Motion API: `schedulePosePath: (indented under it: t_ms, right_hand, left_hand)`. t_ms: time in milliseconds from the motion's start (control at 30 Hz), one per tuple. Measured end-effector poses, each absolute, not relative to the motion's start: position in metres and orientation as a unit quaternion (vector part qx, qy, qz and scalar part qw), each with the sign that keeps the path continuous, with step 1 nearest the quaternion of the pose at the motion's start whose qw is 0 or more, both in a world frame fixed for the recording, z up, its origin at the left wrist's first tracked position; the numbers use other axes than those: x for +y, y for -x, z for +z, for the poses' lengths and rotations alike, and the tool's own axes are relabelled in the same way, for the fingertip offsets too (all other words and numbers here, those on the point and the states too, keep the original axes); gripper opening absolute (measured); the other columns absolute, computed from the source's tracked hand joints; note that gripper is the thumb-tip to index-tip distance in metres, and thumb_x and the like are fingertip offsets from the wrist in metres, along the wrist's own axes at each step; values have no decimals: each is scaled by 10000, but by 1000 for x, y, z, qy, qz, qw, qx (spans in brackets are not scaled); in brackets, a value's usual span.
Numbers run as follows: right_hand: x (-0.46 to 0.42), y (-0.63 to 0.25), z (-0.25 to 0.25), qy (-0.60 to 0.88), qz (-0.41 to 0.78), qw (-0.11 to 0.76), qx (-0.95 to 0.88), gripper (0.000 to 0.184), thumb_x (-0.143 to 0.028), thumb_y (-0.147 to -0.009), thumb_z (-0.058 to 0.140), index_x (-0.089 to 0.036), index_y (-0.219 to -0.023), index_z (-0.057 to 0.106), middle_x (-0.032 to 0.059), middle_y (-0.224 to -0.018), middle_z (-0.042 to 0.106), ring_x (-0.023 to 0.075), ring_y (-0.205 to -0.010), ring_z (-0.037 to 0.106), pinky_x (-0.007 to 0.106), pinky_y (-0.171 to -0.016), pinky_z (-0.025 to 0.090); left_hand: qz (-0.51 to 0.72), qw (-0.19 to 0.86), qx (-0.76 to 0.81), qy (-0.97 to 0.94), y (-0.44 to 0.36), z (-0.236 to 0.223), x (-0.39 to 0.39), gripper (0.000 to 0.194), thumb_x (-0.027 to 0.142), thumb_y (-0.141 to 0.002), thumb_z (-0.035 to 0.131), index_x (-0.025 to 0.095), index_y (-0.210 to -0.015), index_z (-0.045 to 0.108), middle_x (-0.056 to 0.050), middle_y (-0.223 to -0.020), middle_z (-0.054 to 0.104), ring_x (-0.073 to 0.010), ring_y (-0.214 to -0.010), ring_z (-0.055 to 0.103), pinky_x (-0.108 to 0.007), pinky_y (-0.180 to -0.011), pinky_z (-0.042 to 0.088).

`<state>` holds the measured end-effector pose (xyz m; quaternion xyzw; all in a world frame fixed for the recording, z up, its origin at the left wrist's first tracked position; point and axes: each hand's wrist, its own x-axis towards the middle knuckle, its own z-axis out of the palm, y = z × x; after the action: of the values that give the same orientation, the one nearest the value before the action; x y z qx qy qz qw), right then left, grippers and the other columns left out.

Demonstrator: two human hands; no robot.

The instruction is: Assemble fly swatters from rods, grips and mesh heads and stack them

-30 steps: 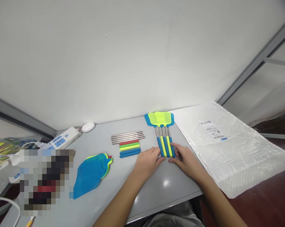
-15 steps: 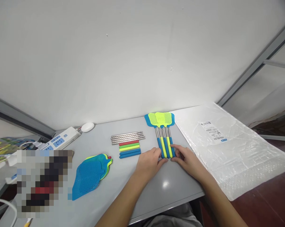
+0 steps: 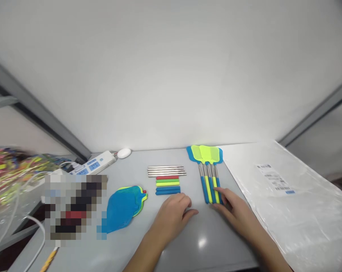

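Observation:
Several assembled fly swatters (image 3: 209,185) lie side by side, blue or yellow-green heads by the wall and coloured handles pointing toward me. My right hand (image 3: 234,207) is closed about the handle ends from the right, index finger on top and thumb at the near end. My left hand (image 3: 175,211) is off the swatters, empty, fingers bent and thumb apart. It is just in front of the foam handle grips (image 3: 167,184), which are red, green, yellow-green and blue. Behind these lie several metal rods (image 3: 166,171). Loose swatter heads (image 3: 122,209), mostly blue on top, are stacked farther left.
A white power strip (image 3: 95,164) and a white oval object (image 3: 124,153) sit at the back left. Clear packaging with colourful contents (image 3: 12,173) and white cables are at far left. A labelled white plastic bag (image 3: 275,181) covers the right side. A wall bounds the back.
My left hand has let go of the swatter handles and drawn away to the left. The right hand remains at the handles. The view has shifted, so everything appears farther right.

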<state>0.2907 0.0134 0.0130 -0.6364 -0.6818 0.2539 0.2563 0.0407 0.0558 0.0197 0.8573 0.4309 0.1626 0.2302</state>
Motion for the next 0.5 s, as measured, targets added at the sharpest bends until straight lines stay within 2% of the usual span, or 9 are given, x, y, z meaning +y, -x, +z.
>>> schedulePosePath:
  t_ms: [100, 200, 267, 333, 400, 500]
  right_hand:
    - [29, -274, 26, 602, 230, 217, -733, 352, -425, -958, 451, -237, -1239, 553, 66, -970, 637, 222, -871, 615, 343, -755, 488]
    - [61, -251, 37, 545, 208, 180, -792, 341, -387, -976, 399, -234, -1232, 567, 92, -1089, 656, 239, -982, 627, 359, -830, 482]
    - [91, -232, 42, 517, 198, 143, -820, 336, -361, -985, 363, -239, -1211, 580, 89, -1131, 659, 233, -1002, 633, 343, -832, 477]
    - [124, -213, 44, 521, 171, 91, -831, 326, -367, -983, 355, -236, -1122, 619, 84, -1093, 674, 221, -937, 649, 307, -755, 471]
    - [156, -195, 43, 538, 136, 50, -830, 309, -354, -969, 379, -207, -998, 650, 95, -992, 688, 216, -834, 653, 290, -682, 445]
    - [191, -177, 41, 534, 115, 35, -837, 248, -335, -932, 453, -183, -949, 648, 103, -967, 678, 226, -830, 640, 289, -660, 417]
  left_hand:
    - [209, 157, 481, -837, -20, 20, 49, 156, 309, -945, 510, 204, -844, 565, -32, -893, 592, -211, -874, 520, -337, -754, 413]
    - [237, 95, 536, -804, -9, 18, 42, 84, 252, -916, 540, 228, -959, 608, -54, -1084, 587, -249, -1008, 497, -413, -850, 414]
    - [241, 67, 565, -786, -9, 16, 38, 196, 249, -881, 588, 255, -1076, 613, -64, -1266, 527, -283, -1118, 460, -460, -904, 406]
    - [242, 42, 585, -773, -10, 14, 36, 343, 271, -873, 602, 280, -1214, 573, -69, -1379, 452, -306, -1181, 424, -492, -930, 404]
    - [239, 24, 596, -766, -13, 11, 34, 424, 309, -873, 603, 290, -1291, 531, -70, -1405, 434, -317, -1198, 414, -505, -922, 417]
    - [229, 3, 600, -766, -12, 8, 32, 429, 340, -870, 608, 278, -1289, 542, -78, -1406, 444, -323, -1206, 416, -505, -900, 441]
